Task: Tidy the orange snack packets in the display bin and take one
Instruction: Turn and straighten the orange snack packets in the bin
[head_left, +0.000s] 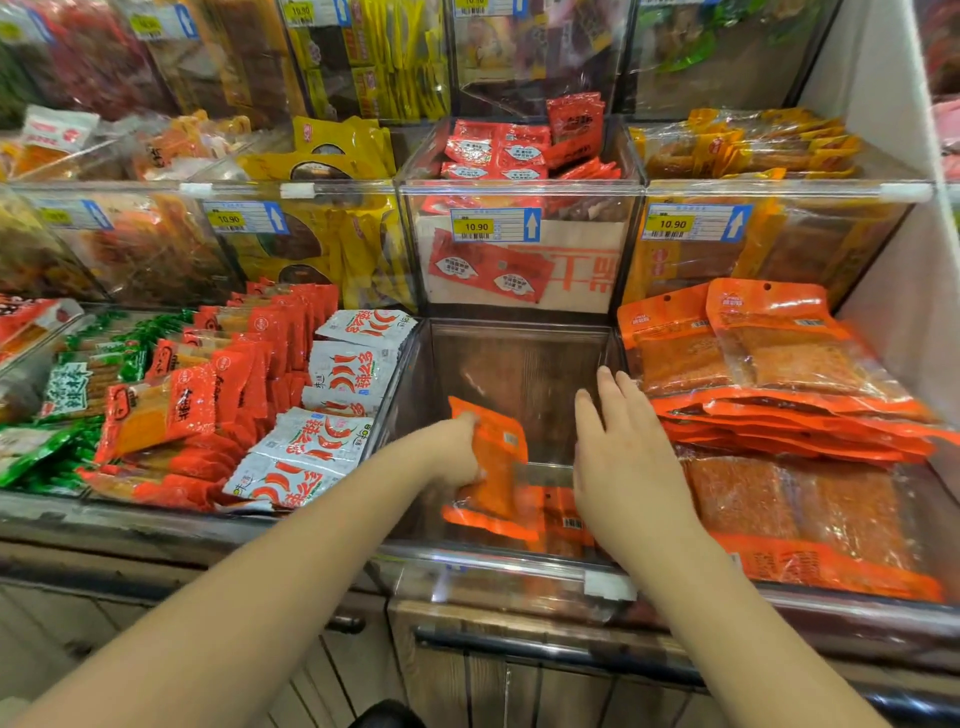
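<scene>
A clear display bin stands in the front row, mostly bare inside. My left hand grips an orange snack packet by its left edge and holds it tilted upright in the bin. More orange packets lie flat on the bin floor beneath it. My right hand reaches into the bin's right side with straight fingers, holding nothing, just right of the held packet.
The bin to the right holds a stack of larger orange packets. To the left sit white chilli packets and red packets. A higher row of clear bins with 10.90 price tags rises behind. A white wall closes the right.
</scene>
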